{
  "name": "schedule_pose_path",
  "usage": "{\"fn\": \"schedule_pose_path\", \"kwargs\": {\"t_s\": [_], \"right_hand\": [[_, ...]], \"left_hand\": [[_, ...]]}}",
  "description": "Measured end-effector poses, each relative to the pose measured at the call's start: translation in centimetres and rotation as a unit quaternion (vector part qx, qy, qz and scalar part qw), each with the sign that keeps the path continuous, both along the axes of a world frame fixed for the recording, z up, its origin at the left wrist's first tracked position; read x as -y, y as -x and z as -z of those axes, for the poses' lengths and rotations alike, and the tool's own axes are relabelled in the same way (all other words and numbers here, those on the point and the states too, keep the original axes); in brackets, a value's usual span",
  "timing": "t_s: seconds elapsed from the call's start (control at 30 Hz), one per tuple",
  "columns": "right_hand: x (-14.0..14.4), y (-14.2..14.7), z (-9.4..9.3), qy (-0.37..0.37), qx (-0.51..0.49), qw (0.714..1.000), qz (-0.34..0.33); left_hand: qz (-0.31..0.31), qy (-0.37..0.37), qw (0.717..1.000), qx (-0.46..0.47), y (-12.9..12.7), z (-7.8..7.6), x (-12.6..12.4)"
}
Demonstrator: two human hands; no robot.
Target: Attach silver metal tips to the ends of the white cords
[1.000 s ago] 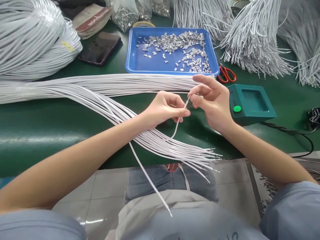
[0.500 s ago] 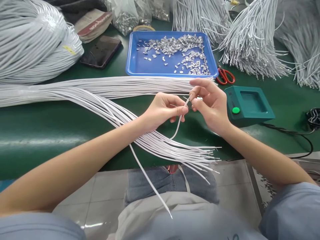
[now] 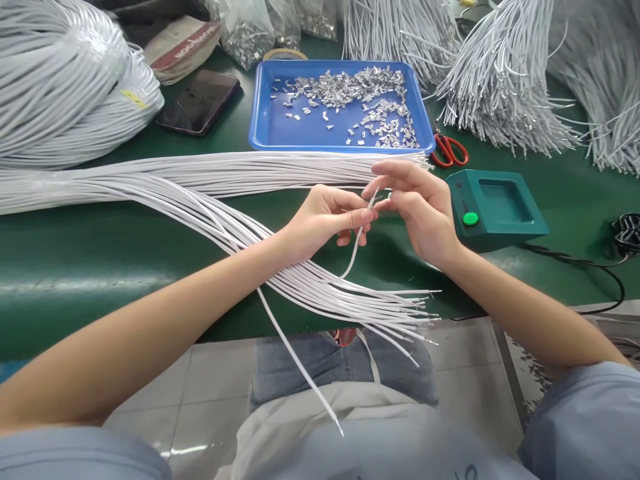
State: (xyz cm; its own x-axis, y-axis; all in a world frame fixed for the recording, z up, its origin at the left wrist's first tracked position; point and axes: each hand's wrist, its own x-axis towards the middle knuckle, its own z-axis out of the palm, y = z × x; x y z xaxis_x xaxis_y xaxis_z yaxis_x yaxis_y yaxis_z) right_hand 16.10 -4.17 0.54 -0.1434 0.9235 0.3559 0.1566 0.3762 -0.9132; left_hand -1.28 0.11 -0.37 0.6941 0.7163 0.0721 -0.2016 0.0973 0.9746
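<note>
Coils of white cord (image 3: 65, 80), cut off by the left edge, crowd the green counter (image 3: 100, 247) beside a dark phone (image 3: 199, 100). A fan of loose white wires (image 3: 300, 280) crosses the counter and overhangs its near edge above the person's lap. The left hand (image 3: 325, 220) pinches a single white wire (image 3: 356, 245) near its tip, fingers closed on it. The right hand (image 3: 423, 210) meets that tip, thumb and forefinger together; whatever small piece they press is too tiny to make out. Behind lies a blue tray (image 3: 280, 130) of metal clips (image 3: 360, 93). Red scissors (image 3: 450, 150) and a green box (image 3: 495, 207) sit just right, with bare counter beyond.
</note>
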Motion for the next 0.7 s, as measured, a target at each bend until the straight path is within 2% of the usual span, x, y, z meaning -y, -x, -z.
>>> {"fn": "schedule_pose_path", "kwargs": {"t_s": [0.33, 0.7], "right_hand": [[-0.08, 0.23, -0.14, -0.021, 0.018, 0.999, 0.029], [-0.32, 0.42, 0.61, -0.08, 0.026, 0.991, 0.1]], "left_hand": [[-0.051, -0.01, 0.999, -0.001, -0.24, 0.03, 0.11], [-0.095, -0.033, 0.994, -0.033, -0.25, 0.01, 0.38]]}}
